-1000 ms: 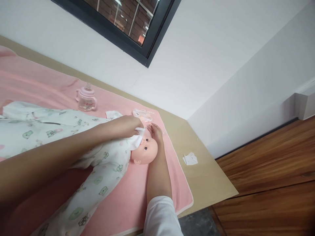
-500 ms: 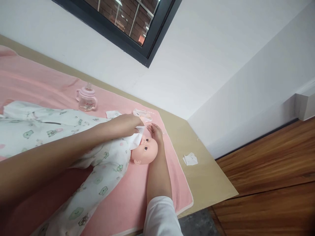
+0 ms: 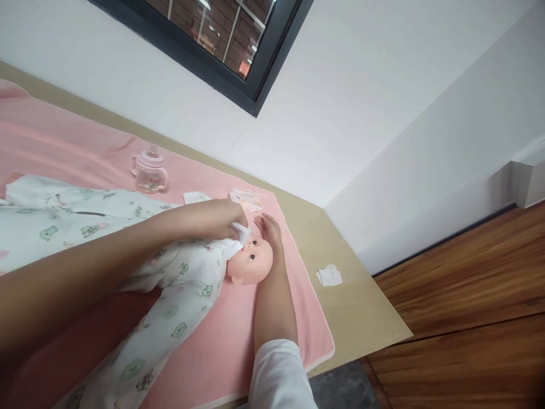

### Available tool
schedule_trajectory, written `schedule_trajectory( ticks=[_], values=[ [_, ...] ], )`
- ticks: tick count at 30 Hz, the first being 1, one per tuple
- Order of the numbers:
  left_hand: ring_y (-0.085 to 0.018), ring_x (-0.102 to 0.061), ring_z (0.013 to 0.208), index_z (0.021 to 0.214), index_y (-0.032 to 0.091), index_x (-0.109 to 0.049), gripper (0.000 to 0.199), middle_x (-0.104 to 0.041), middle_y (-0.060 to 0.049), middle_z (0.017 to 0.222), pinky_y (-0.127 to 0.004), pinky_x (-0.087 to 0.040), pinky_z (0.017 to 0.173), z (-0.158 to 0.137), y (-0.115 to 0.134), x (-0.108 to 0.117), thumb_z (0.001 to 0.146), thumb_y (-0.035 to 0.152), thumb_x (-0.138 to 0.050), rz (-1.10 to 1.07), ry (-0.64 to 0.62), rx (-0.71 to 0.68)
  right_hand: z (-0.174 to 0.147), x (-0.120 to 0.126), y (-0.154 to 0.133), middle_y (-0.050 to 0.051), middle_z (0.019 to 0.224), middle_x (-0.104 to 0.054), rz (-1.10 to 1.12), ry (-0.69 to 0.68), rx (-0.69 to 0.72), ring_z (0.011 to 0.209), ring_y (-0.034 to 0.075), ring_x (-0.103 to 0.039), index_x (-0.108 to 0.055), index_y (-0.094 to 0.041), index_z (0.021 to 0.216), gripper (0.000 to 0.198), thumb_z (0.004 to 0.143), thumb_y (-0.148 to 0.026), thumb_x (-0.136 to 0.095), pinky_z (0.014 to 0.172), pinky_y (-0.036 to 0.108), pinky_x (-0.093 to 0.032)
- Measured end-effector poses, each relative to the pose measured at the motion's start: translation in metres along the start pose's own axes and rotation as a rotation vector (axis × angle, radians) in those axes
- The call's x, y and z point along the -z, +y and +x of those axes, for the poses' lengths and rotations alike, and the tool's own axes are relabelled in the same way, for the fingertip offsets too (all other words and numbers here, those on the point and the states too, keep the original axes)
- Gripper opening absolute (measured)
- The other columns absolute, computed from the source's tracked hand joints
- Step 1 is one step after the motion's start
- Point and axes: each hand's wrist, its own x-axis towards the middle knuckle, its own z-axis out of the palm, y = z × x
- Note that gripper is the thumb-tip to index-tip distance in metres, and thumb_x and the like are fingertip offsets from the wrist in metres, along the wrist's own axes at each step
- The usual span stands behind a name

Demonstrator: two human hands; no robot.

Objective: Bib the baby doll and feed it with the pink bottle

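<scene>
Since the earlier frame, the left hand point(image 3: 232, 220) and the white cloth point(image 3: 242, 233) in it dip slightly toward the doll's point(image 3: 254, 264) mouth; little else shifts. That hand is closed narrowly, pinching the cloth's edge. The right hand point(image 3: 269, 228) curves loosely beyond the head, fingers bent and parted, nothing visible in its grasp, its forearm running beside the crown. The doll lies on the pink blanket point(image 3: 238, 341) that covers much of the tabletop point(image 3: 357, 301).

A small pinch could let the cloth slip if it catches at the chin. Too firm a push might roll the round head, and the left forearm, crossing over the printed clothes point(image 3: 170, 309), could drag them askew.

The left fingertips are hidden, so whether the cloth is loose or part of the collar is hard to tell. The doll's lower body is cut off at the left edge.
</scene>
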Motion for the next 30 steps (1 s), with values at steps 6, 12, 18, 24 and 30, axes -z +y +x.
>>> schedule_trajectory(
  ticks=[6,12,18,24,30],
  values=[
    [-0.016,-0.046,0.060,0.064,0.018,-0.050,0.016,-0.055,-0.002,0.064,-0.028,-0.028,0.057,0.0019,0.0051,-0.0035,0.078,0.020,-0.056,-0.003,-0.081,-0.013,-0.0041,-0.0027,-0.0032,0.002,0.079,-0.075,-0.008,0.008,-0.003,0.080,0.015,-0.073,-0.067,-0.015,0.094,0.019,0.075,-0.014,-0.069,0.093,0.032,-0.060],
    [-0.014,-0.039,0.056,0.061,0.018,-0.046,0.015,-0.046,0.000,0.058,-0.028,-0.026,0.056,0.0026,0.0059,-0.0047,0.075,0.017,-0.053,-0.012,-0.091,0.004,-0.0055,-0.0036,-0.0039,0.003,0.079,-0.075,0.000,0.000,-0.001,0.079,0.015,-0.074,-0.067,-0.015,0.094,0.020,0.074,-0.013,-0.068,0.093,0.032,-0.061],
    [-0.017,-0.049,0.057,0.064,0.019,-0.055,0.013,-0.056,-0.002,0.060,-0.028,-0.030,0.056,0.0038,0.0003,-0.0030,0.077,0.023,-0.054,-0.020,-0.099,0.026,-0.0048,-0.0030,-0.0034,0.002,0.079,-0.075,-0.005,0.003,0.002,0.080,0.015,-0.074,-0.067,-0.016,0.094,0.020,0.074,-0.013,-0.066,0.094,0.033,-0.060],
    [-0.017,-0.050,0.056,0.064,0.019,-0.058,0.013,-0.056,-0.002,0.058,-0.030,-0.029,0.056,0.0041,0.0000,-0.0014,0.076,0.022,-0.054,-0.014,-0.102,0.040,-0.0039,-0.0036,-0.0030,0.002,0.079,-0.075,-0.004,0.012,-0.005,0.081,0.015,-0.074,-0.066,-0.015,0.095,0.020,0.075,-0.013,-0.067,0.096,0.034,-0.060],
    [-0.018,-0.049,0.056,0.065,0.019,-0.059,0.014,-0.056,-0.002,0.059,-0.030,-0.029,0.057,0.0028,0.0044,0.0020,0.078,0.021,-0.055,0.001,-0.087,0.060,-0.0022,-0.0024,-0.0005,0.003,0.080,-0.075,-0.005,0.017,0.004,0.081,0.015,-0.074,-0.067,-0.015,0.094,0.018,0.076,-0.013,-0.066,0.095,0.034,-0.060]
  ],
)
